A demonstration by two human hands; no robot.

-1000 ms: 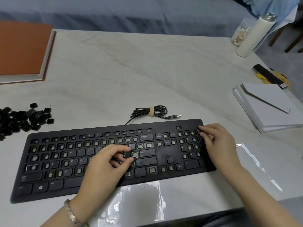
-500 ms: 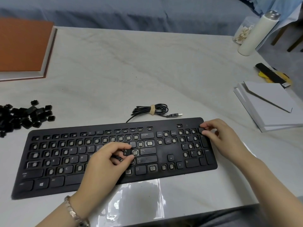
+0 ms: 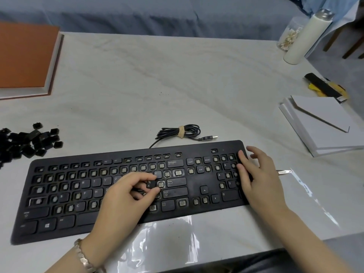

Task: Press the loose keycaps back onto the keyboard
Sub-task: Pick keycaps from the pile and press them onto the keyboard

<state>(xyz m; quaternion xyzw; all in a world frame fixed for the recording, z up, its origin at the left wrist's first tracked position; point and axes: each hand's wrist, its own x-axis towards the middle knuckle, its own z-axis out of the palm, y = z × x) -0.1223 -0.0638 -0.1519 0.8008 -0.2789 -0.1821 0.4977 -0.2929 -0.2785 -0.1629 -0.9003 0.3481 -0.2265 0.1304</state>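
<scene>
The keyboard [image 3: 197, 187] is black with white legends and pale grey bare sockets. Left of it the loose keycaps [image 3: 29, 143] are glossy black. Under it the bench [image 3: 157, 85] is white, faintly veined grey. Behind it the cable [image 3: 171, 132] is black, tied in tan.

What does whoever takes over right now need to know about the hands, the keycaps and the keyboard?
Left hand: pinches a keycap marked % and 5 over the middle of the keyboard, beside a bare socket just left of Enter.
Right hand: holds nothing, fingers spread and resting on the keyboard's right end.
Loose keycap pile: on the table, just beyond the keyboard's far left corner.
Done: some caps are on, such as Backspace, Enter, R, T, Y.
To do: most sockets are bare, and the held cap is not seated.
</scene>
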